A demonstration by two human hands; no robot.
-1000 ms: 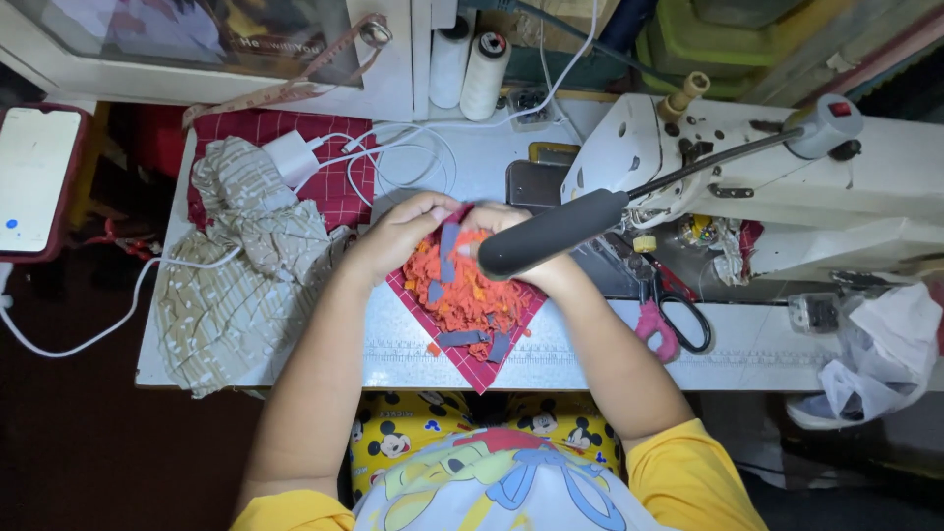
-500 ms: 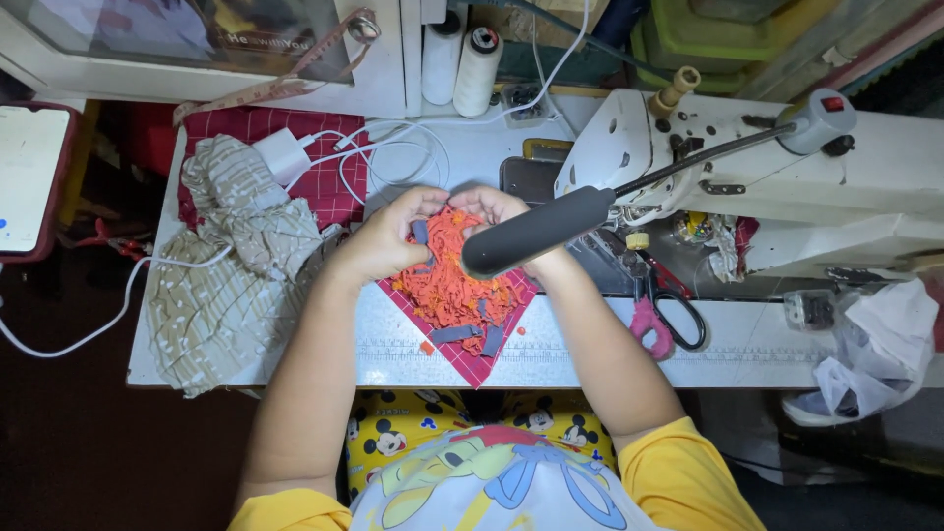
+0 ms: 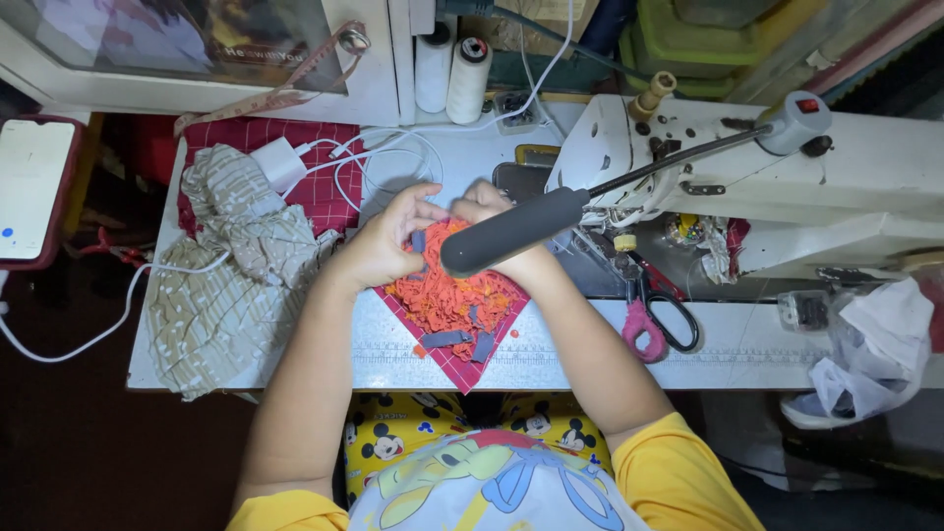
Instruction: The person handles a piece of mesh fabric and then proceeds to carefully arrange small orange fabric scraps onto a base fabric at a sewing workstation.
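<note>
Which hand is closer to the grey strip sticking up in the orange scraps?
The left hand, most likely. Its fingers touch the grey strip at the top of the orange scraps. The right hand sits further right, partly hidden behind the lamp.

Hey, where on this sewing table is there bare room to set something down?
A bare strip runs along the white table's front edge, between the red checked cloth square and the pink-handled scissors. The left side is crowded by the beige patterned fabric, and the back by the white charger cable and sewing machine.
</note>
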